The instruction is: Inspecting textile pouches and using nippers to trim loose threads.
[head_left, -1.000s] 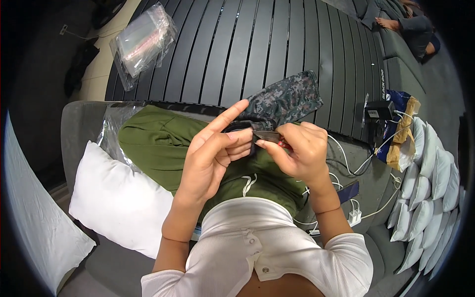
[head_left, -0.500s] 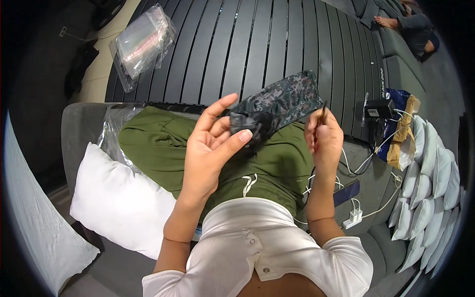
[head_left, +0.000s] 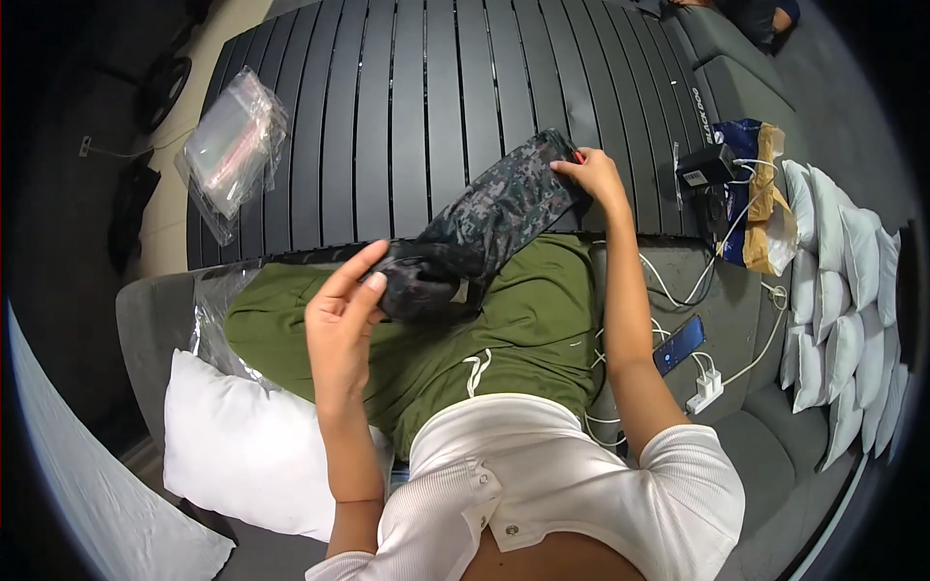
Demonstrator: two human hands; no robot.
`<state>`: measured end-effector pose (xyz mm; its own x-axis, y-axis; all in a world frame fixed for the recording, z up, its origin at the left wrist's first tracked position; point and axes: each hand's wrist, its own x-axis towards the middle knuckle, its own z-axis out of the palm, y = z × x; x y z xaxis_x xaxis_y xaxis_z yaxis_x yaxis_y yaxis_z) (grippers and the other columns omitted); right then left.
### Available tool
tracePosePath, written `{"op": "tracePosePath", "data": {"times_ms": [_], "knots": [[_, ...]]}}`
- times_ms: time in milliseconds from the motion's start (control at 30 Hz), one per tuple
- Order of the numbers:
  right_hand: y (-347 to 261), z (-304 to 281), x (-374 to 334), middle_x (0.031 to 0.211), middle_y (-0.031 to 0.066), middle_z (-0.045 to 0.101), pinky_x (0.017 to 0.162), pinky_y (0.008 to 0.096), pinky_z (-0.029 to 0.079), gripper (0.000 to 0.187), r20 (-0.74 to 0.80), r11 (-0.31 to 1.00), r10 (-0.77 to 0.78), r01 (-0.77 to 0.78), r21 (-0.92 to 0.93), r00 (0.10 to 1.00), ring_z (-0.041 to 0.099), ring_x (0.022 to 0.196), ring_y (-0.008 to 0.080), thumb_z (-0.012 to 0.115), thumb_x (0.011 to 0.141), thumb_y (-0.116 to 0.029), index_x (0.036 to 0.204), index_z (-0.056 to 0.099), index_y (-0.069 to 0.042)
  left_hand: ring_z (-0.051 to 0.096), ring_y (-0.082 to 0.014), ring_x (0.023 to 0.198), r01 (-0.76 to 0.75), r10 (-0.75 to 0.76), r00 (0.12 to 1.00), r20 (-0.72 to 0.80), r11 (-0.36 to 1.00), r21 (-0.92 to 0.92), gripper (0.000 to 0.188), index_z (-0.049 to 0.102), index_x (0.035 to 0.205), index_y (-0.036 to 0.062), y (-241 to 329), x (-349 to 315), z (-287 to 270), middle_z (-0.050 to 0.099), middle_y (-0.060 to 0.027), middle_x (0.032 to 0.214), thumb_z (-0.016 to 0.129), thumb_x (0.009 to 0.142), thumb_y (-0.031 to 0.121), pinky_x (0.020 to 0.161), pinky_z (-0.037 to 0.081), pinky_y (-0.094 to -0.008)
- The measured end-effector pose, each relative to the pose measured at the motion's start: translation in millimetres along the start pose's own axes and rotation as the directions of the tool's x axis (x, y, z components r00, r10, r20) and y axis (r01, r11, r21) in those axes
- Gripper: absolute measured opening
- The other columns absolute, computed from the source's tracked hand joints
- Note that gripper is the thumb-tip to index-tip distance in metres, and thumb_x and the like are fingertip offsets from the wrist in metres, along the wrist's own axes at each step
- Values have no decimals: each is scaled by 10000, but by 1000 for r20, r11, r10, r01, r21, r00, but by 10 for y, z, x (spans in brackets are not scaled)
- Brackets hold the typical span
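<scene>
A long camouflage cloth piece [head_left: 504, 198], dark at its bunched lower end, stretches from above my lap to over the table's near edge. I cannot make out its exact kind. My left hand [head_left: 341, 324] pinches the bunched dark end between thumb and fingertips. At the far upper end, my right hand [head_left: 593, 176] has its fingers closed at the cloth's edge. A small red thing [head_left: 579, 157] shows beside those fingers, too little of it visible to name. A pale tag-like patch [head_left: 461, 290] shows on the dark end. Green trousers [head_left: 523, 310] lie beneath.
The black slatted table [head_left: 387, 116] spans the front, with clear plastic bags [head_left: 235, 145] at its left. A white pillow [head_left: 242, 445] is at my left. On the right are a phone [head_left: 680, 346], a white charger [head_left: 708, 389], cables, a black box [head_left: 705, 167] and several pale pillow-like packs [head_left: 833, 281].
My right hand has reached forward to the cloth's far end, the dark thin thing it held no longer clearly visible. My left hand has shifted left and nearer, drawing the bunched end along.
</scene>
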<state>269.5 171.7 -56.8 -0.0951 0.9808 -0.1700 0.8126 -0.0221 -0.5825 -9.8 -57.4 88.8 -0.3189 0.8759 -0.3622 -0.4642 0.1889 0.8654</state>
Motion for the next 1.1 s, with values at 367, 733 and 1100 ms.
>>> {"op": "tracePosePath", "data": {"times_ms": [367,733,1100], "knots": [[-219,-925,-597,459,-57,391,380,222,248,388,112,851,116,-157,502,987,360,395,31,644,773,-273,505,420,-104,560,-138,871,-281,335,917,-216,927,248,315,516,1103,-82,427,-176,-1239,568,-122,1035,543,803,7,767,440,-223],[-355,-377,-577,648,107,618,576,289,440,395,-116,982,-26,47,181,993,579,591,170,630,749,-372,761,633,23,484,-21,701,-120,280,940,-194,806,580,281,557,1108,-9,231,38,-991,598,-32,989,542,831,39,593,347,-132],[-201,312,-783,783,148,570,657,400,449,285,-243,991,-59,27,-133,968,559,736,336,656,711,-286,795,592,-22,238,7,522,-38,209,961,-181,747,664,374,510,1187,63,147,-13,-1005,287,104,593,568,818,57,465,190,-146]]}}
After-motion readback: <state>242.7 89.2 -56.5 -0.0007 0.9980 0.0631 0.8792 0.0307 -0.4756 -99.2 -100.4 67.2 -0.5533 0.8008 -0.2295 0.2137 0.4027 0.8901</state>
